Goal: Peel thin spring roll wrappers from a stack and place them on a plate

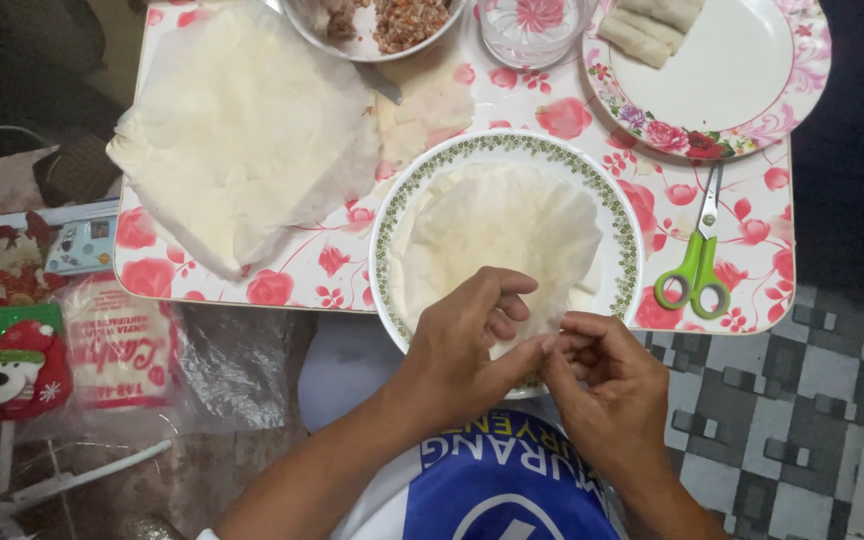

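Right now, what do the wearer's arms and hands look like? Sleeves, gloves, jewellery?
Both forearms are bare, with no sleeves reaching into view. The left hand and right hand are bare too: no gloves, and no rings, watch or bracelets visible. Nails look short and unpainted. Between the arms shows a shirt, blue with white lettering and white panels at the sides.

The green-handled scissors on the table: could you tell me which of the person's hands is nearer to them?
The right. The right hand pinches the wrapper's near edge just below and left of the green-handled scissors; the left hand is farther left, over the green-rimmed plate.
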